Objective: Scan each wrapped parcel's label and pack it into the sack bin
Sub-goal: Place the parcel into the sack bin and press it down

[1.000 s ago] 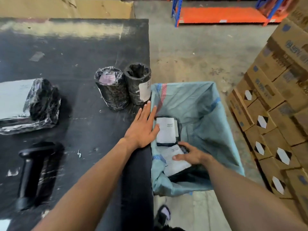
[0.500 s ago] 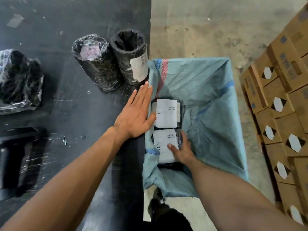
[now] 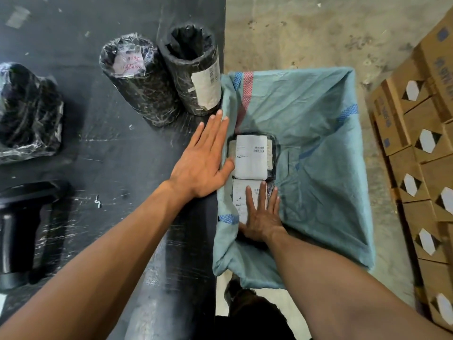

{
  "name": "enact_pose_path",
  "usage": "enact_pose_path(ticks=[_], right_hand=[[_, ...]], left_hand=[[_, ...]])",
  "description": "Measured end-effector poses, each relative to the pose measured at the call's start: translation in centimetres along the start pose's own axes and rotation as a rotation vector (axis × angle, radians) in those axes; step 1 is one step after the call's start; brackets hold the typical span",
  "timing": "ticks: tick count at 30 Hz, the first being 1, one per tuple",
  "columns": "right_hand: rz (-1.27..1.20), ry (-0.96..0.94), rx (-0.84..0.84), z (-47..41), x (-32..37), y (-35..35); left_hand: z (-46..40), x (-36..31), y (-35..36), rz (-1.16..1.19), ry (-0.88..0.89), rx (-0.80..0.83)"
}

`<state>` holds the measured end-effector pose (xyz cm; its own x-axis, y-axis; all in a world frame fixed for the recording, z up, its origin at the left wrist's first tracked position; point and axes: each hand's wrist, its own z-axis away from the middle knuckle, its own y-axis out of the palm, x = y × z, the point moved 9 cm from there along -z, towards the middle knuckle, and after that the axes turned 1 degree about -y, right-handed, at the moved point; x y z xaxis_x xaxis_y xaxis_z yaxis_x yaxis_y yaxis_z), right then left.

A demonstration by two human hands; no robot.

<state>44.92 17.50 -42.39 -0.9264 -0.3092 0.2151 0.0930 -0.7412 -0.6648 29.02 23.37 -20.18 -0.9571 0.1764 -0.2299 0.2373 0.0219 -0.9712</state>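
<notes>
A blue-green sack bin (image 3: 326, 133) stands right of the black table. Two flat black-wrapped parcels with white labels lie side by side at its bottom: the far parcel (image 3: 251, 157) and the near parcel (image 3: 239, 198). My right hand (image 3: 261, 217) lies flat on the near parcel, fingers spread. At the table's right edge my left hand (image 3: 203, 163) rests flat, its thumb against the sack's rim. Two wrapped cylinder parcels stand on the table beyond it: one with a pink top (image 3: 139, 79), one with a white barcode label (image 3: 193, 69).
A lumpy wrapped parcel (image 3: 27, 111) lies at the table's left. A black handheld scanner (image 3: 22, 229) lies near the front left. Stacked cardboard boxes (image 3: 421, 155) line the right side. Bare concrete floor is beyond the sack.
My right hand has lowered the near parcel down beside the far one and now presses flat on it. The view has tilted further down; my left hand stays at the table edge.
</notes>
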Motion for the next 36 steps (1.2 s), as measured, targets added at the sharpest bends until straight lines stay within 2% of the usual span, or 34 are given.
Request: enact_pose_path(ticks=[11,20,27,30,33,36], right_hand=[[0.003,0.075,0.094,-1.3,-0.5,0.3],[-0.003,0.061,0.252,0.5,-1.3,-3.3],[-0.277,0.157,0.074,3.8,-3.2,-9.1],[-0.376,0.141,-0.057,6.9,-1.6,-12.4],[-0.383,0.164,-0.209,9.9,-0.4,-15.6],[-0.328,0.210,-0.346,11.3,0.8,-18.1]], left_hand=[[0.0,0.3,0.4,0.006,-0.021,0.036],[0.1,0.3,0.1,0.052,-0.047,0.052],[0.2,0.0,-0.4,0.107,-0.095,0.110],[0.4,0.3,-0.9,0.240,-0.127,0.132],[1.2,0.5,-2.3,0.398,-0.098,0.190],[2.7,2.1,-5.4,0.411,-0.082,0.162]])
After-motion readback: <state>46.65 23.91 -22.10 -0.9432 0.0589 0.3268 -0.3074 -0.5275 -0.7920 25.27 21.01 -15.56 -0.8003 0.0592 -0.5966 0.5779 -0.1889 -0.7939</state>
